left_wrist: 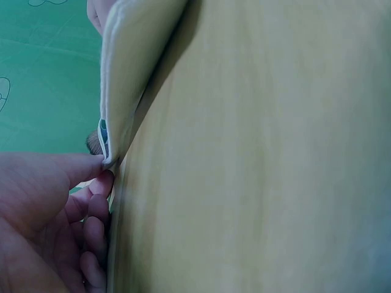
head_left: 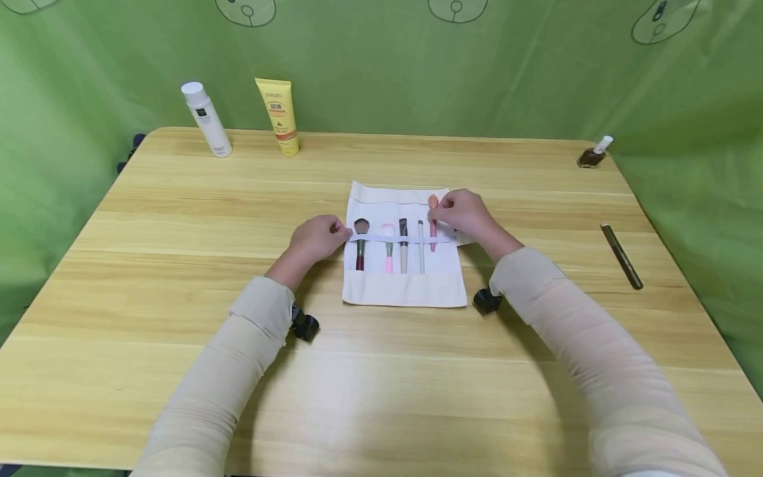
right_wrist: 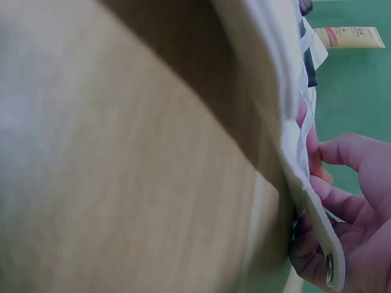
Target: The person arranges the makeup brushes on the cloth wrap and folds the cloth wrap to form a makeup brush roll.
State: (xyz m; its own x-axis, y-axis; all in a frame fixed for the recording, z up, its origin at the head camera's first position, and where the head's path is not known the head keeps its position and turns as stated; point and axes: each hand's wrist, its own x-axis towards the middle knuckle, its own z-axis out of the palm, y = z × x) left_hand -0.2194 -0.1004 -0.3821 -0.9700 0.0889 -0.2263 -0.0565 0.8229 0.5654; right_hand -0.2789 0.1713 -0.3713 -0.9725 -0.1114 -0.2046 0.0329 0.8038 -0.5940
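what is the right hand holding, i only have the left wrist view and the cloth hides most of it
Observer: The right hand pinches a pink brush over the cloth roll.
Operator: how many other brushes are on there
Observer: The head view shows four other brushes in a row to its left.
Operator: and is there any fastener on it
Observer: Yes, the right wrist view shows a round, snap-like piece near the end of a cloth tab.
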